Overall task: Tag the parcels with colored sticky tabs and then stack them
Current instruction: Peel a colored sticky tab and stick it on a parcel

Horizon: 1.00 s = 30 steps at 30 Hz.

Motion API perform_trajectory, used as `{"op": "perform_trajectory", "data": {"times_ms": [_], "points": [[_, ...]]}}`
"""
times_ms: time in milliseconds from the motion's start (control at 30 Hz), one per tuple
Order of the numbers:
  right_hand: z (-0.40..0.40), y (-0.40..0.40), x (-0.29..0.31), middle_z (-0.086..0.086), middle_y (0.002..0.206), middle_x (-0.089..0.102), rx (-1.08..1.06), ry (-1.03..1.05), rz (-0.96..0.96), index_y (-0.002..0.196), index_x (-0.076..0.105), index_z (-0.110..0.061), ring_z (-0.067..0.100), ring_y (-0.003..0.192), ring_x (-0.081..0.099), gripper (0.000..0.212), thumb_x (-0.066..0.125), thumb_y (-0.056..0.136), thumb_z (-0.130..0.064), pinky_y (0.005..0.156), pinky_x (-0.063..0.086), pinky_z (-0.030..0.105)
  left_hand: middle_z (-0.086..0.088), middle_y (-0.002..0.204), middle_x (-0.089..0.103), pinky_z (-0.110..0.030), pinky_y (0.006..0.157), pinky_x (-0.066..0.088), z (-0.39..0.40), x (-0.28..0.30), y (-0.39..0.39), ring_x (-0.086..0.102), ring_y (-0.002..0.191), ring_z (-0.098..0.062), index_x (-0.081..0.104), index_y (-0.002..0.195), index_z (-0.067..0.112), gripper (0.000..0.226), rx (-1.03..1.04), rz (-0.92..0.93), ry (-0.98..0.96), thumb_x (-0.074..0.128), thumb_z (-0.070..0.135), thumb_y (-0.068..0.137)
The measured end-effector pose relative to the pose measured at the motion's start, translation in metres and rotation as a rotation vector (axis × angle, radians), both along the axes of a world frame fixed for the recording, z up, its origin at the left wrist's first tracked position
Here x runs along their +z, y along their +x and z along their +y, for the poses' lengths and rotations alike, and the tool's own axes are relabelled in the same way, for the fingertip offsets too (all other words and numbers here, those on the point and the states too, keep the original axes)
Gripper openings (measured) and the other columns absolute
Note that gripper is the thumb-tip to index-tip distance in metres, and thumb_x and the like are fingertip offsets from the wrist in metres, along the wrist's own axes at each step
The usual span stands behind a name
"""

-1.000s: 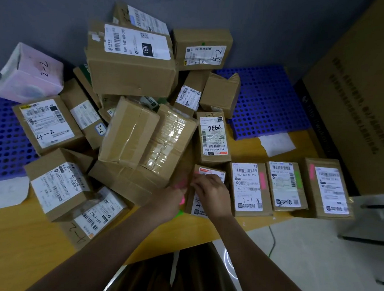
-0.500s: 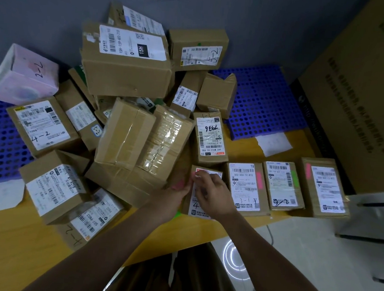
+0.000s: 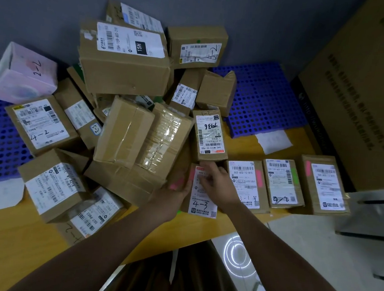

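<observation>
Grey wall [image 3: 254,10] behind; pale floor [image 3: 315,253] at lower right. A very large printed carton [image 3: 360,89] stands at the right, rising past the frame edge. Yellow wooden surface [image 3: 6,250] carries purple perforated mats [image 3: 266,98] at the back left and back right, and white paper slips [image 3: 273,140] lie on it. Heap of brown parcels [image 3: 123,75] fills the centre and left, leaning on one another, most with white shipping labels; a pink-white box marked 2-2 [image 3: 24,74] sits at far left. Along the near edge a row of small labelled parcels lies flat, side by side: one with a pink tab [image 3: 258,178], next one with a green tab [image 3: 294,176], then a third with a pink tab [image 3: 308,168]. Leftmost in the row is the parcel marked 4-3 [image 3: 202,200]. Right hand [image 3: 220,184] rests on its label, fingers curled, tips pressing near a pink tab at its upper left edge. Left hand [image 3: 173,194] lies against the parcel's left side, fingers bent around a pad of pink sticky tabs [image 3: 176,183].
</observation>
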State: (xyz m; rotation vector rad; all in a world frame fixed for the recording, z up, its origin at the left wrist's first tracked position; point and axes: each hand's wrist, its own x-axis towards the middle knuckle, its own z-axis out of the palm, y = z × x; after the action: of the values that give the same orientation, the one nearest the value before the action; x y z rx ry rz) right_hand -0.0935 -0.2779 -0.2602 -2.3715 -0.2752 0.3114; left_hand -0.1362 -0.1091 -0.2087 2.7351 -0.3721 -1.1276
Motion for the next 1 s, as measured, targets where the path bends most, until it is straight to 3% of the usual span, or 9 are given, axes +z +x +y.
{"op": "perform_trajectory", "data": {"times_ms": [133,267,467,633,767,867,1000], "points": [[0.016,0.006,0.005,0.004,0.106,0.054,-0.122,0.07,-0.019,0.102,0.057,-0.009,0.014,0.084,0.053,0.027,0.072,0.084,-0.023,0.07,0.045,0.03,-0.02,0.134,0.048,-0.039,0.085,0.046,0.0,0.0,0.001,0.05,0.116,-0.038,-0.015,0.149,0.035,0.079,0.007,0.016,0.001,0.038,0.009,0.096],[0.027,0.015,0.006,0.0,0.095,0.059,-0.105,-0.116,0.089,0.085,0.059,-0.012,0.018,0.082,0.058,0.028,0.075,0.08,-0.035,0.066,0.044,0.032,-0.018,0.13,0.051,-0.035,0.075,0.042,0.0,0.002,0.002,0.053,0.111,-0.036,-0.012,0.151,0.031,0.077,-0.012,0.011,-0.001,0.037,0.007,0.096],[0.029,0.03,0.014,-0.011,0.066,0.051,-0.15,-0.141,0.264,0.079,0.055,-0.019,0.013,0.07,0.054,0.024,0.072,0.083,-0.035,0.058,0.038,0.027,-0.019,0.14,0.042,-0.035,0.074,0.041,0.001,0.01,0.003,0.05,0.115,-0.04,-0.012,0.15,0.03,0.079,-0.033,-0.007,-0.025,0.039,0.006,0.096],[0.032,0.03,0.013,-0.008,0.06,0.046,-0.224,-0.084,0.242,0.073,0.046,-0.021,0.016,0.063,0.049,0.027,0.066,0.089,-0.03,0.057,0.036,0.029,-0.023,0.128,0.05,-0.032,0.072,0.037,0.002,0.009,0.004,0.053,0.11,-0.04,-0.003,0.151,0.033,0.072,-0.002,0.032,-0.045,0.037,0.012,0.096],[0.023,0.012,0.017,-0.003,0.081,0.06,-0.218,0.092,0.157,0.098,0.058,-0.011,0.016,0.074,0.057,0.007,0.055,0.096,-0.017,0.066,0.044,0.029,-0.02,0.129,0.05,-0.029,0.072,0.039,0.004,0.015,0.008,0.054,0.109,-0.036,0.004,0.152,0.03,0.067,0.044,0.05,-0.129,0.037,0.012,0.097],[0.007,-0.001,0.014,0.007,0.108,0.059,-0.036,0.04,0.162,0.112,0.062,-0.007,0.018,0.095,0.056,0.023,0.064,0.09,-0.012,0.082,0.045,0.026,-0.015,0.126,0.056,-0.027,0.07,0.04,0.01,0.013,0.01,0.059,0.101,-0.031,0.012,0.151,0.034,0.067,0.175,0.068,-0.254,0.041,0.007,0.097],[0.001,-0.012,0.006,0.013,0.118,0.052,0.08,-0.114,0.077,0.117,0.062,-0.006,0.028,0.112,0.044,0.038,0.073,0.082,-0.015,0.094,0.031,0.025,-0.007,0.105,0.062,-0.029,0.07,0.049,0.017,0.004,0.009,0.059,0.085,-0.017,0.02,0.15,0.031,0.071,0.435,0.17,-0.435,0.051,0.001,0.093]]}}
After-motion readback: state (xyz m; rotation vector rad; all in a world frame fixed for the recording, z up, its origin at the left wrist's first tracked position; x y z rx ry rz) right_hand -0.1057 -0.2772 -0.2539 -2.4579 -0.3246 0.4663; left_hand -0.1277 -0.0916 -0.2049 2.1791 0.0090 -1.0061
